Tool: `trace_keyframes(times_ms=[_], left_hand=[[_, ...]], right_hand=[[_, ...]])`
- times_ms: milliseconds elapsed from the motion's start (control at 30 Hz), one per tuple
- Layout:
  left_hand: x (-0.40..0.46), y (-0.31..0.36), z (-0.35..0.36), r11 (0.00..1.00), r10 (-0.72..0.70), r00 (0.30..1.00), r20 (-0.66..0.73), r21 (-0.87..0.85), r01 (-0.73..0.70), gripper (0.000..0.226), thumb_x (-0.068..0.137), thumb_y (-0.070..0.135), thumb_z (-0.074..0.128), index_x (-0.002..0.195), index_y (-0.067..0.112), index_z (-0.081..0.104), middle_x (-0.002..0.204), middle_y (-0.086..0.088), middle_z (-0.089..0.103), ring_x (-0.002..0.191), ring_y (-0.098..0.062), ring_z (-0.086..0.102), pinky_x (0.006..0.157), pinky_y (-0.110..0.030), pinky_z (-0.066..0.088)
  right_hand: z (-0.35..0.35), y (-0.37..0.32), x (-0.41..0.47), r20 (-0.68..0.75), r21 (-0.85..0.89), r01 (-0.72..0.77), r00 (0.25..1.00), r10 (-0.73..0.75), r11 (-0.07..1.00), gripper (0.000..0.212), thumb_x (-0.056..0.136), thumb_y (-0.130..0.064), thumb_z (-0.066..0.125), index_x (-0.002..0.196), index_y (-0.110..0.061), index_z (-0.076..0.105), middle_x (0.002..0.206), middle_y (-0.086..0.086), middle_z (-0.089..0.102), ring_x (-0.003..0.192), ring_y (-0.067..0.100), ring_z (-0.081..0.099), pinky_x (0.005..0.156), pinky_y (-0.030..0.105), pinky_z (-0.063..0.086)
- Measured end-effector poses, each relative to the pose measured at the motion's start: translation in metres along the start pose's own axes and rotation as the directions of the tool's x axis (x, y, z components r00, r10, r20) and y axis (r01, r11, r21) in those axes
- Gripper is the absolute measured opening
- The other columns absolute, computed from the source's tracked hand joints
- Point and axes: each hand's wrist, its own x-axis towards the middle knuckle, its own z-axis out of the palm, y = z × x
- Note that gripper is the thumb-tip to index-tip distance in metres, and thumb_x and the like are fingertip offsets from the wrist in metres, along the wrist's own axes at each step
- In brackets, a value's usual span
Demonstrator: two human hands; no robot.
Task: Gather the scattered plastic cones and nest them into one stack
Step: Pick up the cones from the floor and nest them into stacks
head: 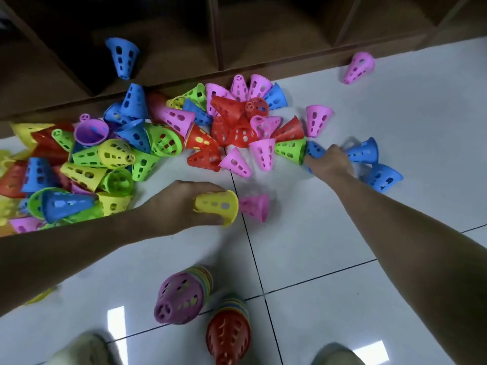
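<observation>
Left hand [181, 206] grips a yellow cone [217, 206] lying sideways, fingers curled round its narrow end, just above the floor [342, 233]; a pink cone [255, 206] sits just beside its wide rim. Right hand [329, 162] reaches out, fingers closed over a blue cone [315, 150] at the pile's [131, 151] right edge. Two nested stacks, purple-topped [181, 296] and red-topped [228, 330], lie near the feet. Loose cones lie against a wooden shelf [237, 35]. No legible writing.
</observation>
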Motion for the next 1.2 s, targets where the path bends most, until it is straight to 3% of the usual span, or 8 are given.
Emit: trace_keyframes(times_ms=[133, 233, 433, 567, 700, 867, 1033, 1200], left_hand=[[-0.021, 0.026, -0.014, 0.996, -0.028, 0.995, -0.101, -0.091, 0.018, 0.051, 0.066, 0.032, 0.093, 0.111, 0.023, 0.072, 0.085, 0.031, 0.067, 0.069, 0.005, 0.061, 0.063, -0.008, 0.044], [-0.05, 0.041, -0.028, 0.983, -0.061, 0.991, -0.122, -0.181, 0.038, 0.047, 0.066, 0.046, 0.087, 0.106, 0.028, 0.07, 0.074, 0.011, 0.07, 0.054, -0.005, 0.051, 0.054, -0.03, 0.05], [-0.122, 0.058, -0.037, 0.978, 0.107, 0.974, -0.201, -0.155, -0.14, 0.026, 0.083, 0.054, 0.063, 0.085, 0.028, 0.067, 0.075, 0.003, 0.065, 0.061, -0.019, 0.057, 0.053, -0.033, 0.045], [-0.158, 0.048, -0.019, 0.979, 0.204, 0.971, -0.128, 0.021, -0.203, 0.039, 0.09, 0.06, 0.059, 0.086, 0.022, 0.067, 0.085, 0.004, 0.059, 0.075, -0.02, 0.059, 0.063, -0.035, 0.048], [-0.18, 0.041, 0.004, 0.97, 0.203, 0.974, -0.097, 0.154, -0.187, 0.041, 0.085, 0.062, 0.062, 0.113, 0.031, 0.06, 0.097, 0.017, 0.053, 0.085, -0.01, 0.058, 0.072, -0.016, 0.045], [-0.181, 0.025, 0.026, 0.97, 0.134, 0.987, -0.085, 0.213, -0.113, 0.051, 0.081, 0.067, 0.059, 0.124, 0.04, 0.052, 0.098, 0.02, 0.051, 0.085, -0.003, 0.054, 0.068, -0.011, 0.042], [-0.185, 0.031, 0.009, 0.986, -0.004, 0.999, 0.047, 0.164, -0.004, 0.083, 0.079, 0.088, 0.025, 0.135, 0.032, 0.05, 0.106, 0.014, 0.062, 0.094, -0.002, 0.057, 0.08, -0.009, 0.041], [-0.167, 0.024, -0.013, 0.989, -0.107, 0.994, 0.031, 0.107, 0.103, 0.098, 0.074, 0.095, 0.009, 0.109, 0.018, 0.061, 0.089, 0.004, 0.064, 0.087, -0.003, 0.056, 0.084, -0.03, 0.046]], right_hand=[[0.0, 0.007, -0.031, -0.061, 0.266, -0.032, 0.997, 0.05, 0.964, 0.054, 0.062, -0.05, 0.065, 0.101, -0.013, 0.061, 0.097, 0.007, 0.069, 0.09, 0.032, 0.066, 0.077, 0.039, 0.055], [-0.007, 0.008, -0.066, -0.147, 0.573, 0.033, 0.987, 0.063, 0.819, 0.037, 0.079, -0.039, 0.072, 0.108, -0.016, 0.064, 0.089, -0.005, 0.063, 0.093, 0.022, 0.063, 0.084, 0.035, 0.05], [-0.02, 0.01, -0.174, 0.181, 0.86, -0.095, 0.975, -0.126, 0.501, 0.025, 0.086, -0.043, 0.068, 0.097, -0.02, 0.07, 0.095, 0.004, 0.074, 0.078, 0.019, 0.068, 0.076, 0.033, 0.044], [-0.019, 0.015, -0.253, 0.199, 0.862, 0.002, 0.918, -0.343, 0.506, 0.022, 0.092, -0.025, 0.069, 0.11, -0.012, 0.068, 0.099, 0.001, 0.075, 0.09, 0.015, 0.071, 0.079, 0.03, 0.054], [-0.019, 0.023, -0.313, 0.164, 0.857, 0.126, 0.852, -0.497, 0.5, 0.025, 0.084, -0.007, 0.077, 0.104, -0.014, 0.064, 0.091, -0.005, 0.073, 0.086, 0.008, 0.068, 0.075, 0.022, 0.055], [-0.01, 0.046, -0.349, 0.138, 0.742, 0.324, 0.782, -0.608, 0.586, 0.043, 0.075, -0.019, 0.081, 0.112, -0.026, 0.059, 0.103, -0.01, 0.071, 0.104, 0.011, 0.067, 0.085, 0.021, 0.054], [0.008, 0.063, -0.361, 0.152, 0.542, 0.503, 0.729, -0.667, 0.673, 0.052, 0.075, -0.029, 0.083, 0.115, -0.037, 0.051, 0.107, -0.02, 0.064, 0.104, 0.006, 0.062, 0.084, 0.016, 0.049], [0.031, 0.077, -0.353, 0.139, 0.331, 0.697, 0.631, -0.763, 0.637, 0.055, 0.078, -0.043, 0.076, 0.125, -0.041, 0.047, 0.126, -0.027, 0.054, 0.119, -0.004, 0.05, 0.099, 0.01, 0.036]])
